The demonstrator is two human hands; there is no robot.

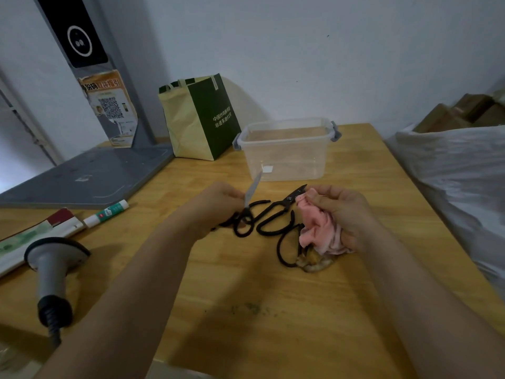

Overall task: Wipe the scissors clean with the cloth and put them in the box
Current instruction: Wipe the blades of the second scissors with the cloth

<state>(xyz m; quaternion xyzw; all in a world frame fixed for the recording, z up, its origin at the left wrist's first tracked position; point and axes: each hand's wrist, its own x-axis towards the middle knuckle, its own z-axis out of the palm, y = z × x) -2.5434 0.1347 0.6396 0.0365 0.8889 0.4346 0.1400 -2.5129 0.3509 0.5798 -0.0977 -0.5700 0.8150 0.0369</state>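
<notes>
The scissors [252,188] stand blade-up just before the box [287,160], the left grip [221,205] clamped on their handles, likely to present the blade for wiping. The right grip [341,214], clamped round the cloth [318,231], hovers before the box's right end, beside black shears [273,210].

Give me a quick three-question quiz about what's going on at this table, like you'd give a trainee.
1. True or false: the clear box is empty.
2. Which hand holds the pink cloth? A) left hand B) right hand
3. Fill in: the left hand grips a pair of ___.

Key: 1 true; 2 B; 3 scissors.
</notes>
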